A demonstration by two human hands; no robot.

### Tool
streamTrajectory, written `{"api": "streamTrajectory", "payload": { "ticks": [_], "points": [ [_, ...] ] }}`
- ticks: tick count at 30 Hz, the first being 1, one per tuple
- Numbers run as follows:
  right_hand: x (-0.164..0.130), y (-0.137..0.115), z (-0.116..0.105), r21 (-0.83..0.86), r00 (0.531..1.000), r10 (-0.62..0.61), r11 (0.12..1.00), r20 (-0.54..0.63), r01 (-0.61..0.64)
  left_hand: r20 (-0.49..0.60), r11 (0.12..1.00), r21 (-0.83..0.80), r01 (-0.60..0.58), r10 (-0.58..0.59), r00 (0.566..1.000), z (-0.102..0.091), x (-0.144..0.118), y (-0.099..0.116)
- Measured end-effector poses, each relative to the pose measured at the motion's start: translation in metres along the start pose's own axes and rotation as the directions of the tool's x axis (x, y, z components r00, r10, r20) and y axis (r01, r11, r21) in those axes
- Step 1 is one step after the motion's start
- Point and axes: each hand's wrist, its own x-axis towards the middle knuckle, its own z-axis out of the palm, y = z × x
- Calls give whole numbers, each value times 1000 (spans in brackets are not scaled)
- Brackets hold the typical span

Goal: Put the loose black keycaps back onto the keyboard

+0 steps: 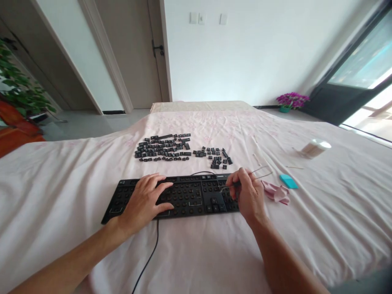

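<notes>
A black computer keyboard (pixel 183 200) lies across the cloth in front of me, most of its keys off, with bare key stems showing. A few keycaps (pixel 214 205) are still on it towards the right. My left hand (pixel 150 194) rests over the keyboard's left half, fingers spread. In my right hand (pixel 246 192), above the keyboard's right end, is a wire keycap puller (pixel 259 171), gripped at its dark middle. One wire end points at the keys; the other sticks out to the right. Loose black keycaps (pixel 162 148) lie in groups beyond the keyboard.
Right of the keyboard lie a crumpled pink cloth (pixel 275 192), a blue flat piece (pixel 288 181) and a clear tub of cotton swabs (pixel 317 148). Loose swabs (pixel 294 167) lie nearby. A black cable (pixel 150 257) runs towards me over the pink bedsheet (pixel 208 253).
</notes>
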Motion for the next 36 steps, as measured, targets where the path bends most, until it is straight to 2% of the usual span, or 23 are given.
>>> {"api": "streamTrajectory", "payload": {
  "ticks": [4,7,12,16,18,21,24,26,32,36],
  "points": [
    [-6,-6,-10,-190,996,43,981,79,-28,9,999,30,-15,15,1000,2,-1,6],
    [-11,-2,-13,-258,993,65,965,103,-36,26,998,15,-62,61,998,6,-3,9],
    [-5,4,-23,-219,997,28,976,75,-11,25,997,19,-75,74,997,19,-10,2],
    [1,-3,-32,-155,983,65,987,171,-39,-26,999,-19,-49,49,998,19,-10,3],
    [0,-6,-32,-128,966,114,988,230,-86,-48,995,-86,-43,39,998,15,-4,13],
    [-6,-8,-29,-189,927,180,974,328,-122,-5,964,-265,-23,23,1000,7,13,38],
    [-11,-8,-25,-273,891,192,959,412,-80,74,896,-439,59,-29,997,5,35,64],
    [-12,-7,-24,-309,877,192,950,441,-52,84,866,-494,77,-41,996,7,48,76],
    [-8,0,-25,-454,857,253,890,450,-24,131,849,-528,40,35,991,23,66,81],
    [-10,-4,-19,-501,829,232,863,508,66,137,851,-524,-19,106,985,33,71,79]
  ]
}}
